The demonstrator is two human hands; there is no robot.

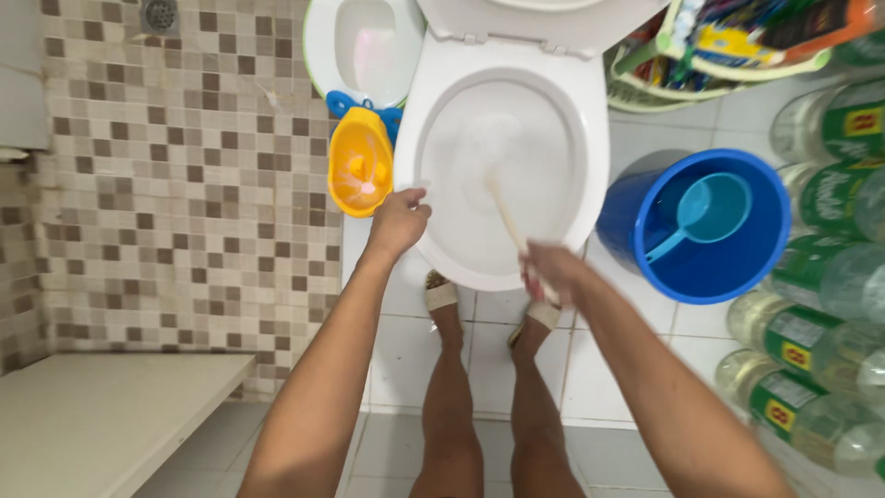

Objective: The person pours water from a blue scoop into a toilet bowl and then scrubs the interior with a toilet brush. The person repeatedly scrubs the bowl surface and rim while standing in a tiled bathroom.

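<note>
I look down at a white toilet with its lid up. My right hand grips the pale handle of a toilet brush, whose blurred head is down inside the bowl. My left hand rests on the left rim of the bowl, fingers curled against it. My bare legs and sandalled feet stand just in front of the toilet.
A yellow and blue child's potty sits left of the toilet, with a white and green one behind. A blue bucket with a teal scoop stands on the right, beside large water bottles. A basket and a floor drain are at the back.
</note>
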